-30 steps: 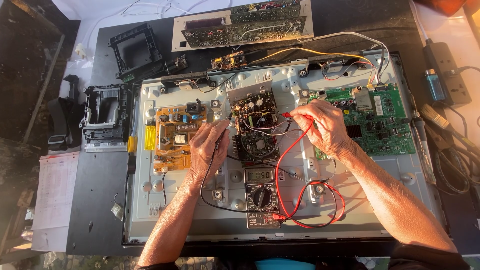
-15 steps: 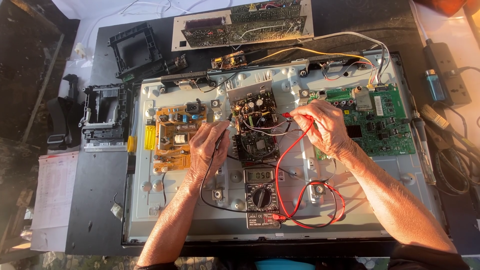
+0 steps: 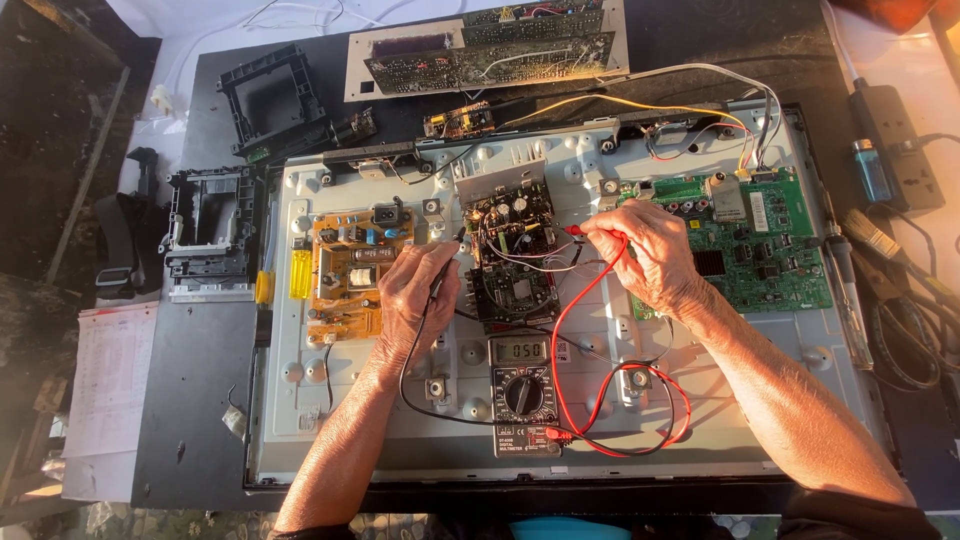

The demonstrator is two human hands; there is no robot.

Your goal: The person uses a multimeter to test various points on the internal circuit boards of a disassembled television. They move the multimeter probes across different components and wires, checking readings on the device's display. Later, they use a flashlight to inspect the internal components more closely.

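My left hand grips a black test probe whose tip touches the left edge of the dark circuit board at the middle of the opened television back panel. My right hand pinches a red test probe against the right side of the same board. Red and black leads loop down to a grey multimeter lying on the panel below the board, its display lit.
An orange power board sits left of my left hand, a green main board to the right. A long circuit board and black plastic frames lie beyond the panel. A power strip, a brush and cables lie at right, papers at left.
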